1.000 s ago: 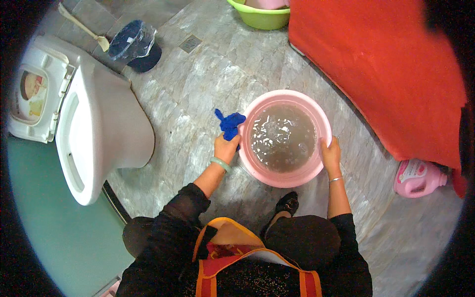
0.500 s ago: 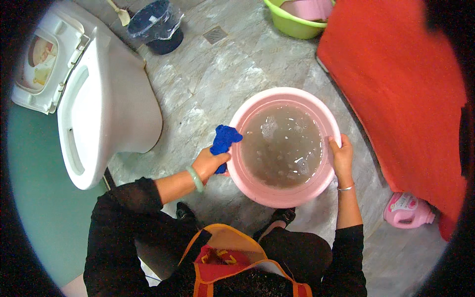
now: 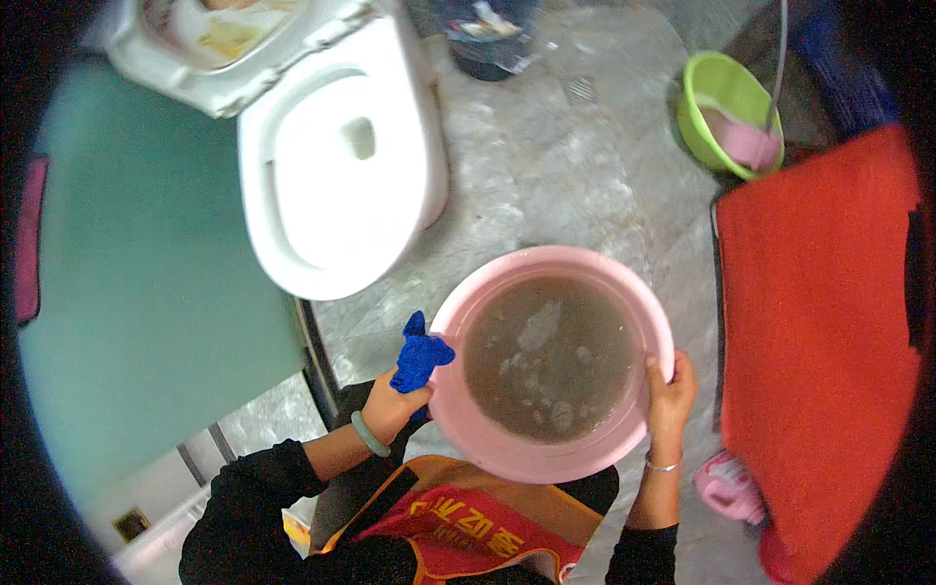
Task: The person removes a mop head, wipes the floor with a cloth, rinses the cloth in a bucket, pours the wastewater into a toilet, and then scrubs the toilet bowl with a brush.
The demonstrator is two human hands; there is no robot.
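A round pink basin (image 3: 546,466) is held level in front of my body. Cloudy grey-brown water (image 3: 561,361) with patches of foam lies inside it. My left hand (image 3: 388,408) is closed at the basin's left side, with a crumpled blue cloth (image 3: 421,361) in its grip. The cloth sticks up above the fingers, against the outside of the rim. On the opposite side my right hand (image 3: 671,400) grips the rim, thumb on top. The fingers beneath the basin are hidden.
A white toilet (image 3: 292,255) with its lid raised stands ahead on the left, near a green panel (image 3: 156,263). A dark bin (image 3: 483,60) and a floor drain (image 3: 579,91) are farther off. Right: a green basin (image 3: 700,122), a red cover (image 3: 819,361), a pink jug (image 3: 729,487).
My view has swung left, bringing the toilet nearer the middle. The pink basin is closer to my body, still held by both hands, and the blue cloth has stayed in the left.
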